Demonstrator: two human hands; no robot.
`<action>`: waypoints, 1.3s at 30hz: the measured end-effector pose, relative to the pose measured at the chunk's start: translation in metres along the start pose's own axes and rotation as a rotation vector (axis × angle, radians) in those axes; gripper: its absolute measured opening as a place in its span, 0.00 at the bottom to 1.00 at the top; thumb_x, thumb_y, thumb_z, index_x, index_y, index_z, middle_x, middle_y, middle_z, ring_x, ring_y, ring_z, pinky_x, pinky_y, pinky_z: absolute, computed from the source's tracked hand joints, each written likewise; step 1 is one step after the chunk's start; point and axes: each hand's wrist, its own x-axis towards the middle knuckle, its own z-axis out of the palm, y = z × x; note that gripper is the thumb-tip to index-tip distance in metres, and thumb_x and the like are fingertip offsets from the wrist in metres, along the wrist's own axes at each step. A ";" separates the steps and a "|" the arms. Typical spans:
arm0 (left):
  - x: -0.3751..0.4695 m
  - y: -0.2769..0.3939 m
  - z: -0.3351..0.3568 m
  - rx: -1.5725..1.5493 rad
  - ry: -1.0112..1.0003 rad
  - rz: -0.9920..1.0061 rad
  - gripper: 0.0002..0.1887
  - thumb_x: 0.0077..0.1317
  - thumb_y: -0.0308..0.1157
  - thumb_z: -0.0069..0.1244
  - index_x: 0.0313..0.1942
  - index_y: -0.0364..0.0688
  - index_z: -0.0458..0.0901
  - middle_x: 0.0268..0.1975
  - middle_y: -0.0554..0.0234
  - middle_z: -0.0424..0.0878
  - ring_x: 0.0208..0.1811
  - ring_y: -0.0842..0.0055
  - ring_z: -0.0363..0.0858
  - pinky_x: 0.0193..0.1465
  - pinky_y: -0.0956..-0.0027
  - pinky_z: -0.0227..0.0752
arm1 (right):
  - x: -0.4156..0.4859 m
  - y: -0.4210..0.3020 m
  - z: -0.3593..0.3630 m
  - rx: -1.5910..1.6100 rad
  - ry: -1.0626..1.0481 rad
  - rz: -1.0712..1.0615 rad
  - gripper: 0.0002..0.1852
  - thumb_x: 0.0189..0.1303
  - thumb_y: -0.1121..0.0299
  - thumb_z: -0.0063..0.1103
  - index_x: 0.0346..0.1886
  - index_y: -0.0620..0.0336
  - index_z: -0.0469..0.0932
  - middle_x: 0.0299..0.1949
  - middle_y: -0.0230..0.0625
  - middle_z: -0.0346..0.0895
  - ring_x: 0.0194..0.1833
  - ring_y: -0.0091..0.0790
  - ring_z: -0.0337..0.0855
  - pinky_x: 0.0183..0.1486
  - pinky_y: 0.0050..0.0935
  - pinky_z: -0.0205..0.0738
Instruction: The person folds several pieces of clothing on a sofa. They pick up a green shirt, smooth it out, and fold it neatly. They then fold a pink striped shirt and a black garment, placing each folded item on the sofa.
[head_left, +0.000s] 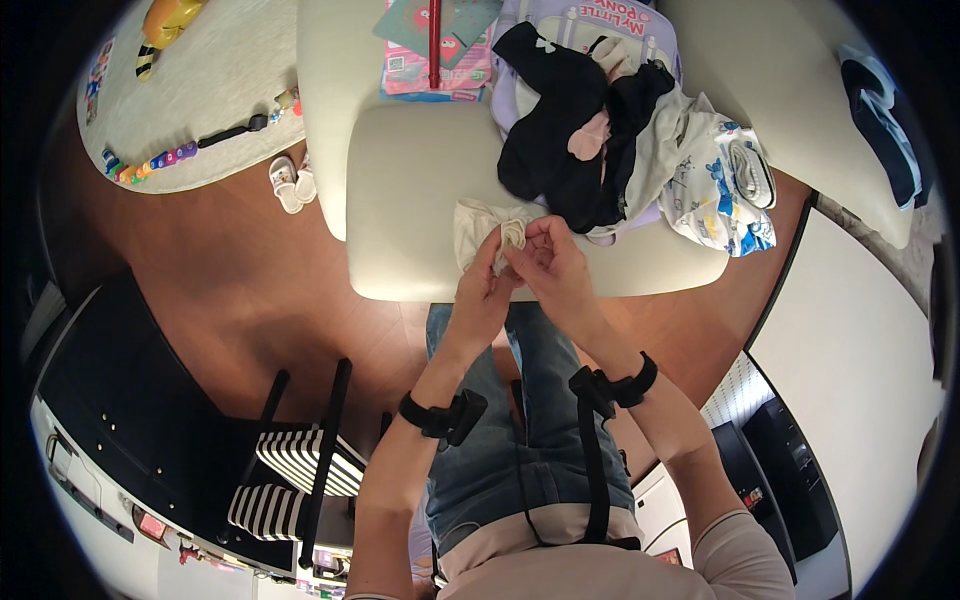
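Observation:
Both of my hands meet over the front edge of a cream sofa seat (420, 195). My left hand (484, 289) and my right hand (553, 262) pinch a bunched part of a cream cloth (474, 225) between thumbs and fingers. The rest of the cloth lies on the seat beyond my left hand. Just past my right hand, a pile of black clothing (551, 135) lies on a lilac backpack (630, 26). A white garment with blue prints (712, 187) lies to the right of the pile, a rolled striped piece (751, 174) on top.
Pink packets (472, 79) and a red stick (435, 45) lie at the seat's back. Dark and light-blue clothing (881, 127) rests on the right sofa part. On the floor at left are slippers (285, 184), a pale rug (202, 97) with toys, and striped boxes (266, 510) below.

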 end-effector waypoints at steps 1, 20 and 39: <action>0.002 0.000 -0.002 0.058 -0.008 -0.022 0.25 0.74 0.19 0.44 0.70 0.31 0.64 0.61 0.50 0.77 0.54 0.72 0.83 0.52 0.71 0.79 | -0.001 0.000 0.001 0.032 0.007 -0.009 0.14 0.66 0.76 0.66 0.46 0.66 0.69 0.30 0.32 0.78 0.30 0.20 0.81 0.31 0.21 0.78; 0.026 0.022 -0.041 0.654 0.383 0.010 0.14 0.65 0.25 0.61 0.50 0.30 0.81 0.35 0.64 0.77 0.32 0.81 0.75 0.37 0.76 0.72 | 0.013 0.021 0.012 -0.452 0.128 -0.247 0.12 0.62 0.74 0.67 0.46 0.67 0.76 0.29 0.44 0.78 0.29 0.43 0.81 0.33 0.37 0.76; 0.016 0.013 0.012 0.077 0.361 0.198 0.17 0.65 0.13 0.56 0.53 0.32 0.77 0.40 0.67 0.83 0.38 0.86 0.80 0.44 0.82 0.76 | 0.021 0.017 0.009 -0.515 0.098 -0.170 0.11 0.57 0.79 0.61 0.43 0.68 0.76 0.34 0.54 0.83 0.35 0.57 0.86 0.40 0.45 0.81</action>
